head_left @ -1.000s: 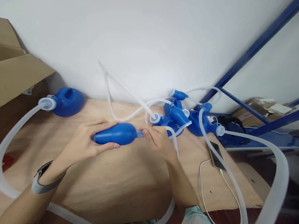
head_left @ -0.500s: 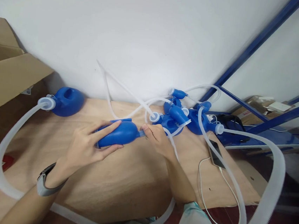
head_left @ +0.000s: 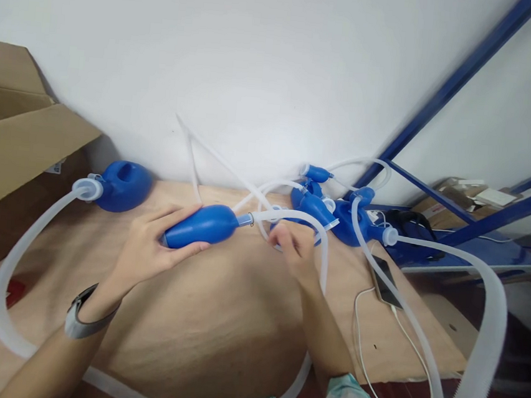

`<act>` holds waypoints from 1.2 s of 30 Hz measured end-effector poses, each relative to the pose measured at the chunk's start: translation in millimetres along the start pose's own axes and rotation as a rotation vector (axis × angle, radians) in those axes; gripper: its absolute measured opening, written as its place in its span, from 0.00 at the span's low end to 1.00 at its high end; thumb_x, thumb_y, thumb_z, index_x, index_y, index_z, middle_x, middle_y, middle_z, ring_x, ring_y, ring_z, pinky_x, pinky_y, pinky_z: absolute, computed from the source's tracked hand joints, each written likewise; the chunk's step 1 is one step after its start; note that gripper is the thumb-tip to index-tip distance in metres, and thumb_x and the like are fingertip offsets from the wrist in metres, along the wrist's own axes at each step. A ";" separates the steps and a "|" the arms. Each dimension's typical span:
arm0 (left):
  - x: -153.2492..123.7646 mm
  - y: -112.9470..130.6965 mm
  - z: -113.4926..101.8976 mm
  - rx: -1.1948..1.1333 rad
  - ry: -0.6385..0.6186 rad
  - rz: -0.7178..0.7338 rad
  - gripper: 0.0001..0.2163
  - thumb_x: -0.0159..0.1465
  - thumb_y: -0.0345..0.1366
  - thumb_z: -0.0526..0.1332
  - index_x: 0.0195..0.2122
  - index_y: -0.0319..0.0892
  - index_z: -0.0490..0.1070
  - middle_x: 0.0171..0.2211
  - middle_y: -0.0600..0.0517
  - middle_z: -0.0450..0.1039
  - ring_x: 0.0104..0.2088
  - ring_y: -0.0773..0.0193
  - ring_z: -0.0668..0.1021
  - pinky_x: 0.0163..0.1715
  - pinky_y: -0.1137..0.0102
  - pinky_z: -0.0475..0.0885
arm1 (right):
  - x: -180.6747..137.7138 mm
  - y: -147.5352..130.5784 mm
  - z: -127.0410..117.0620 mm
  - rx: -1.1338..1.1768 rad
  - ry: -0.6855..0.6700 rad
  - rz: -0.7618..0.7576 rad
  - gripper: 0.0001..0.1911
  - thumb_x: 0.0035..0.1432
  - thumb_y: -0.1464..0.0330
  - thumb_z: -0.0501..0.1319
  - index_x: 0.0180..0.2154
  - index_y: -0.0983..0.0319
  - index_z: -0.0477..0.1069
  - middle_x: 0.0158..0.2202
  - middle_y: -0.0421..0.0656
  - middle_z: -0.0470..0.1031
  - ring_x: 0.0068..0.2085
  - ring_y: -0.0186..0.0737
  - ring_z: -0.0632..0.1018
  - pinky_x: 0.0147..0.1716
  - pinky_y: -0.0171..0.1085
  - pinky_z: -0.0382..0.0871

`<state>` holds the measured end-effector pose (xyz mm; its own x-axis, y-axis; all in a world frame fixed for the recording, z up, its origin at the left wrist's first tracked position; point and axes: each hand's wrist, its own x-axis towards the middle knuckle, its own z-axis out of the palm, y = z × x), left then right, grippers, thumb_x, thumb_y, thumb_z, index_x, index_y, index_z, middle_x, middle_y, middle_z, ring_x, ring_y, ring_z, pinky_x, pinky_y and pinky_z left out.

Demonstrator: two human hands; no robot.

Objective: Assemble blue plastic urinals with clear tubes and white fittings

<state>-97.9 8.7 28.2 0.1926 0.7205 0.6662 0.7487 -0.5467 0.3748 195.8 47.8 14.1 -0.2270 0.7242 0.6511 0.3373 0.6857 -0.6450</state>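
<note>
A smooth blue oval plastic cup (head_left: pixel 203 225) lies in the grip of my left hand (head_left: pixel 145 247), thumb below and fingers over its top. Its narrow spout (head_left: pixel 245 220) points right and meets a translucent white tube (head_left: pixel 287 214); a small wire clamp (head_left: pixel 251 220) sits at the joint. My right hand (head_left: pixel 293 244) is just below the tube, away from the joint, its fingers curled in with nothing visible in them. Behind it, several blue plastic bottles (head_left: pixel 353 225) with hoses are bunched together. Another blue bottle (head_left: pixel 124 187) with a white-collared hose stands at the left.
An opened cardboard box (head_left: pixel 29 157) stands at the left edge. A phone (head_left: pixel 385 282) with a white cable lies on the brown-covered table (head_left: pixel 215 332) at the right. A thick hose (head_left: pixel 494 308) loops over the right side, near a blue metal rack (head_left: pixel 444 97).
My right hand has let go of the spout joint and moved right and slightly down. The tube joint is now exposed. My left hand has shifted slightly left with the cup.
</note>
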 end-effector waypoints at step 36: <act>1.9 -3.8 0.6 -0.092 -0.151 -0.109 0.31 0.61 0.63 0.68 0.58 0.49 0.79 0.54 0.47 0.83 0.51 0.44 0.84 0.53 0.56 0.80 | 2.1 16.7 40.3 0.448 -0.344 0.179 0.26 0.71 0.53 0.56 0.23 0.58 0.64 0.23 0.38 0.66 0.27 0.34 0.69 0.31 0.35 0.68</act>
<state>-100.0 12.3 27.7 0.2112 0.8296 0.5169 0.7106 -0.4934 0.5016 164.2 63.8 -11.4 -0.5104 0.7624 0.3978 -0.0044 0.4603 -0.8878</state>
